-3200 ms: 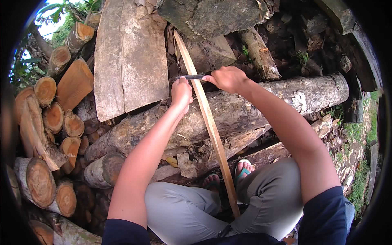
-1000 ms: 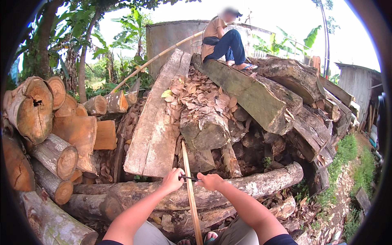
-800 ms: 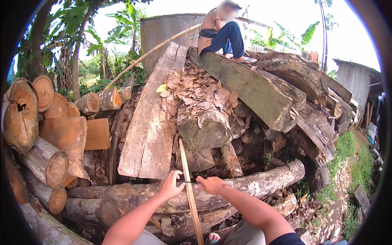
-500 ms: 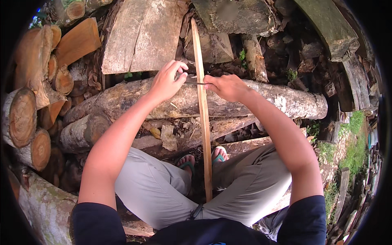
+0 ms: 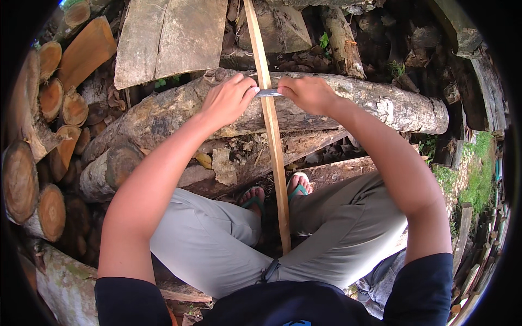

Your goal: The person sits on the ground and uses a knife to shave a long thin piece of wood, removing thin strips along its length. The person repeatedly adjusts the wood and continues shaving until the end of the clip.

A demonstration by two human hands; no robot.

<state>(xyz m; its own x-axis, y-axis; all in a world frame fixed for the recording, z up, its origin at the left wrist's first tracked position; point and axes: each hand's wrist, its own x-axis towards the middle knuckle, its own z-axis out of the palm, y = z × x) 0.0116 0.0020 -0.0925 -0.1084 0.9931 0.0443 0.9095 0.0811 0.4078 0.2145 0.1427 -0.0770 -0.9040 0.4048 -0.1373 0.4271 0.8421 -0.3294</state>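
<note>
While the person sits with knees apart before a pile of logs, both hands meet at a long pale wooden strip (image 5: 270, 125) that runs from between the legs up and away past the top of the view. The left hand (image 5: 228, 99) is curled, its fingertips pinched on one end of a small grey metal blade (image 5: 269, 93) laid crosswise on the strip. The right hand (image 5: 308, 93) is closed around the blade's other end, knuckles up; what kind of handle it has cannot be told, as the fingers hide it. The blade touches the strip just where the strip crosses a thick mossy log (image 5: 375, 103) lying sideways in front of the person. The strip's lower end disappears between the grey trousers (image 5: 206, 244), close to two feet in teal flip-flops (image 5: 296, 187) resting on the ground. To the left, cut log ends (image 5: 51, 209) are stacked with their round faces showing; above the hands a flat weathered plank (image 5: 171, 38) leans on the pile. Grass (image 5: 478, 179) shows at the far right.
</note>
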